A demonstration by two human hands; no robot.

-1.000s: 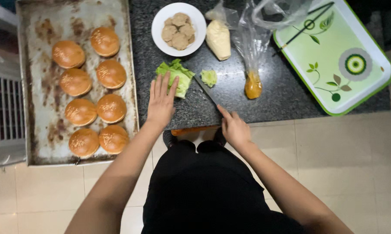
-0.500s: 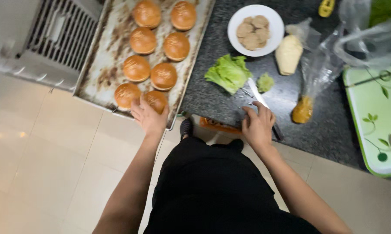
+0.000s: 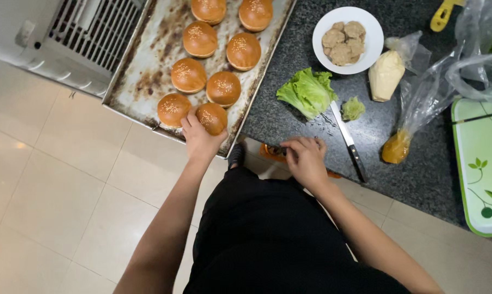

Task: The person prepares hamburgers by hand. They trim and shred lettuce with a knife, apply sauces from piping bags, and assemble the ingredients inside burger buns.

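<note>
My left hand [image 3: 198, 137] grips the nearest sesame bun [image 3: 212, 118] at the front edge of a worn metal baking tray [image 3: 142, 76] that carries several more buns. My right hand [image 3: 306, 160] rests on the edge of the dark granite counter [image 3: 420, 174], fingers loosely curled with nothing in them. A knife [image 3: 348, 140] lies on the counter just right of that hand. A lettuce leaf [image 3: 308, 91] and a small lettuce piece [image 3: 353, 108] lie beyond the knife.
A white plate of patties [image 3: 344, 39] sits at the back of the counter. Beside it are a cream-coloured lump in plastic [image 3: 386, 75], a bag with orange sauce [image 3: 397, 146], and a green-rimmed tray [image 3: 480, 169] at the right. A white grille [image 3: 88, 27] stands left.
My left hand moved from the lettuce over to the tray and closed on the nearest bun. My right hand let go of the knife, which now lies on the counter.
</note>
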